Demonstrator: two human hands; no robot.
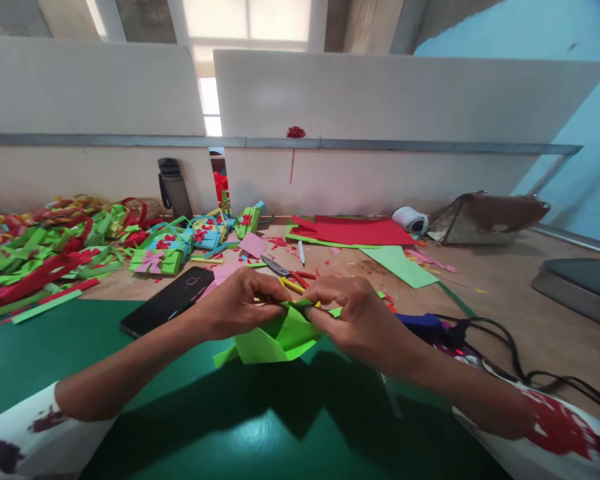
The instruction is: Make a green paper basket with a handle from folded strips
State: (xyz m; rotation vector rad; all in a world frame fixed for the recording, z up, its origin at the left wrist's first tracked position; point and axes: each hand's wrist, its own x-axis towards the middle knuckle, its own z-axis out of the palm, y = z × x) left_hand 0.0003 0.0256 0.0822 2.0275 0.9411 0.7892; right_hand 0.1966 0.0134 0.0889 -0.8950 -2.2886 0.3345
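Note:
Between my two hands is a folded piece of bright green paper [275, 341], held above the green mat [230, 427]. My left hand [240, 303] pinches its upper edge from the left, thumb and fingers pressed together. From the right, my right hand [350, 313] pinches the same edge close by. The paper's lower part hangs down with creased, angled flaps. Just beyond my fingers lie scissors [276, 267] with orange-red handles, partly hidden by my hands. A black phone [167, 301] lies left of my left hand.
Small paper bags [156, 260] with flowers and heaped paper strips [45, 257] lie at the left. A dark bottle [175, 190] stands behind. Red sheets [360, 230], a handbag [485, 219], a blue tool [420, 325] and black cables [510, 353] lie right.

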